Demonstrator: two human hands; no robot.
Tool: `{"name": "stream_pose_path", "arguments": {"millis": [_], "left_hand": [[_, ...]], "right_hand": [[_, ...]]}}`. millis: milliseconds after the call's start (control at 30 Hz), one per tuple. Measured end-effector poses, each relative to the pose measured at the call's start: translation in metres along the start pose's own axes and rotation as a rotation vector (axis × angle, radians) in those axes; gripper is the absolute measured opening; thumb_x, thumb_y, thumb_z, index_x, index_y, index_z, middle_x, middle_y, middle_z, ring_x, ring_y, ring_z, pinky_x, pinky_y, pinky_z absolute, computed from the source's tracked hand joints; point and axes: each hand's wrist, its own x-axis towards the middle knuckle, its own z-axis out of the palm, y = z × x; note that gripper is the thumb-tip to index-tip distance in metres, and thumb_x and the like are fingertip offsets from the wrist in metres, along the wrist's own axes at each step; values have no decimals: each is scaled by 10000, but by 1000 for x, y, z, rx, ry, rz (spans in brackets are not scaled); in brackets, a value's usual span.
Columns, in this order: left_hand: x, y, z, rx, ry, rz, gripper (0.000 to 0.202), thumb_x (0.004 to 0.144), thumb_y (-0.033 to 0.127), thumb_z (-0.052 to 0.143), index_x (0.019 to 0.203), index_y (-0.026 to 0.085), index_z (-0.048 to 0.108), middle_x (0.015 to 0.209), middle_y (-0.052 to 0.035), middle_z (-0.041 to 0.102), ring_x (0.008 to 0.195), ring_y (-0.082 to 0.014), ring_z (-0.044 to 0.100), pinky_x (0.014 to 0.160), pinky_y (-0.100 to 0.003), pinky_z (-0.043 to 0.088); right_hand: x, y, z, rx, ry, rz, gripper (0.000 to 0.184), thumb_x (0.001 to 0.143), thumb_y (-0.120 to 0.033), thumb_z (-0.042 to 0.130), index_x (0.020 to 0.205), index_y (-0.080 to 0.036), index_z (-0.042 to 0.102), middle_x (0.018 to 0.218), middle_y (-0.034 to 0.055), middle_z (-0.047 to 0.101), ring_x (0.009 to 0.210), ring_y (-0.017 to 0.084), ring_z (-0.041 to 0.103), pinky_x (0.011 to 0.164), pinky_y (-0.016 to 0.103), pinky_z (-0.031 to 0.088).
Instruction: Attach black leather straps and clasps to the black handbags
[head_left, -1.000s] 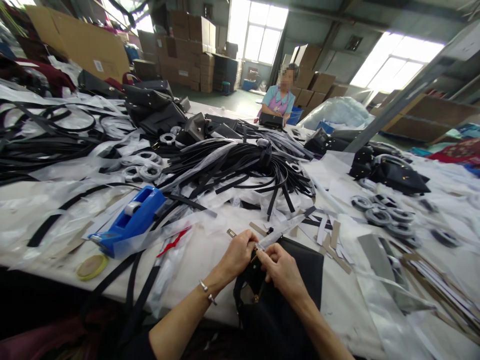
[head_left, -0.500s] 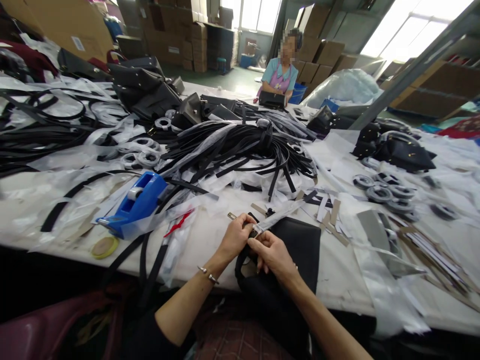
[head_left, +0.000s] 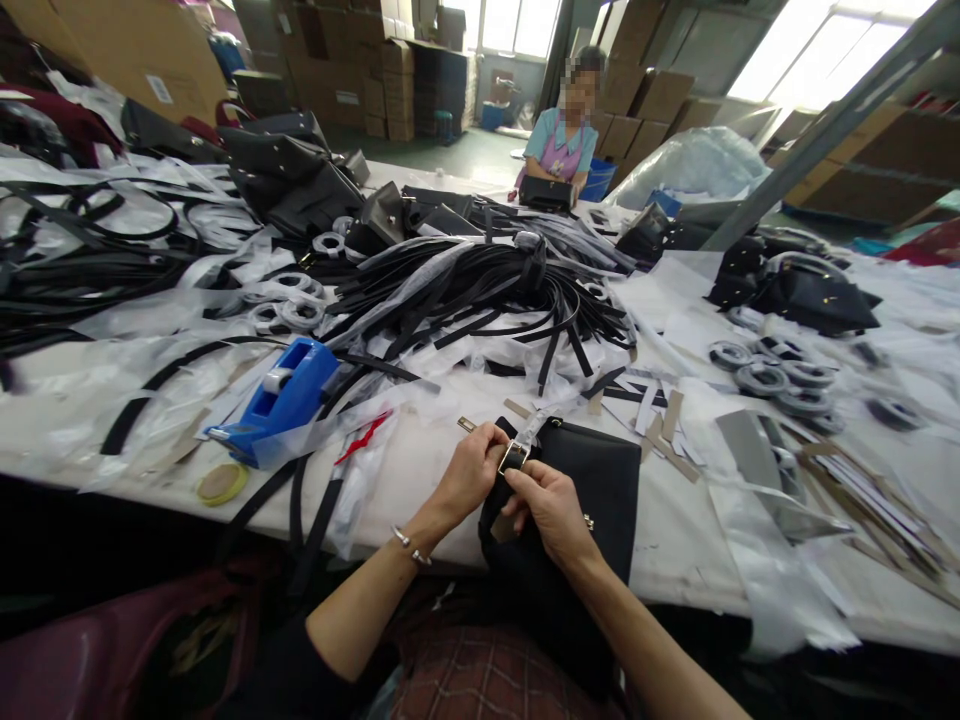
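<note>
A black handbag (head_left: 596, 495) lies at the table's near edge, partly hanging over it. My left hand (head_left: 469, 475) and my right hand (head_left: 547, 510) meet at its top left corner. Both pinch a small metal buckle (head_left: 514, 457) on the bag's strap. A clear plastic strip (head_left: 536, 425) runs up and to the right from the buckle. A silver bracelet sits on my left wrist.
A blue tape dispenser (head_left: 281, 400) and a tape roll (head_left: 221, 483) lie to the left. A big bundle of black straps (head_left: 480, 295) fills the middle, with more bags behind. Tape rolls (head_left: 772, 370) and card strips lie right. A person (head_left: 566, 130) sits at the far side.
The long plastic strip that stuck out to the right has been drawn in and now looks short. The metal buckle now shows between my fingers. The view has dipped slightly.
</note>
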Motion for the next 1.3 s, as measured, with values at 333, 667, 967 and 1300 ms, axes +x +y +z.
{"name": "stream_pose_path", "arguments": {"millis": [333,667,967,1300], "left_hand": [[-7,3,2,172,158,177,133,933,168,411,853,203,511,811,-25,575,780,-174,559,725,-293,436],[-15,-7,3,186,89,198,167,966,209,373,866,217,507,831,-26,557,783,-169,552,733,-288,441],[-21,-6,-6,-44,-15,20,98,887,221,526,970,186,564,899,-32,623,791,-158,605,706,-266,481],[-26,-4,7,-97,102,-75,99,876,255,538,881,173,594,793,-4,638,677,-125,599,646,-235,477]], "right_hand": [[4,-8,5,-225,9,-41,214,755,-334,640,631,-186,547,480,3,641,369,123,557,360,181,416],[6,-5,1,-119,-37,17,255,740,-408,652,666,-176,574,480,4,635,359,120,540,368,202,429],[13,-5,-8,-256,-175,80,388,764,-549,646,717,-166,602,603,20,660,487,166,643,399,232,478],[13,-24,-29,-1013,76,-539,153,891,-254,552,821,-207,680,760,44,712,676,181,659,649,269,459]]}}
